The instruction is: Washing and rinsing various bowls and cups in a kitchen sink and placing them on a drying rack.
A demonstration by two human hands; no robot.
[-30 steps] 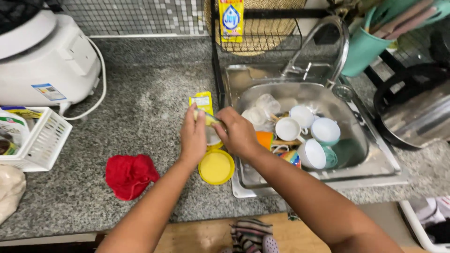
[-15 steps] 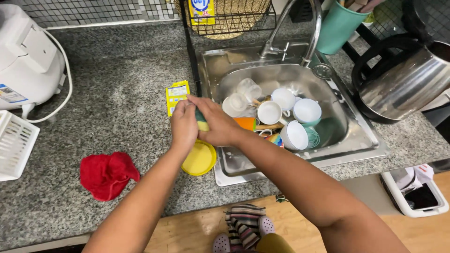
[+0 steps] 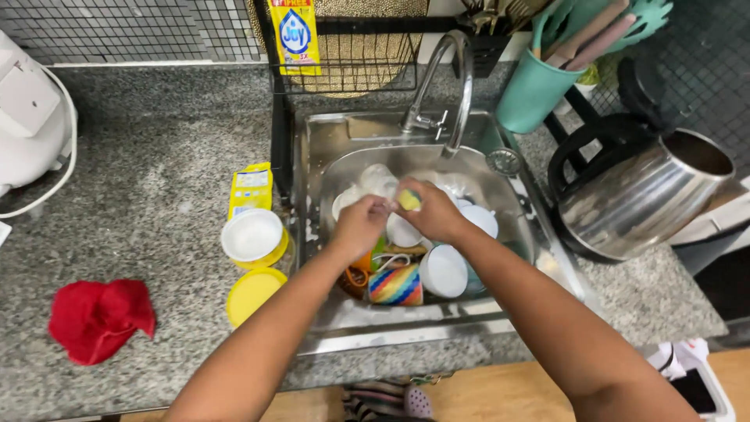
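Since a second ago both hands have moved from the counter to over the sink (image 3: 328, 148): our right hand (image 3: 433, 215) pinches a yellow-green sponge (image 3: 408, 200), our left hand (image 3: 361, 225) closes beside it, so we judge washing the piled cups (image 3: 444, 270) begins.

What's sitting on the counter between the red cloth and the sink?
In the head view, a yellow lid and an open yellow tub of white paste lie between the red cloth and the sink.
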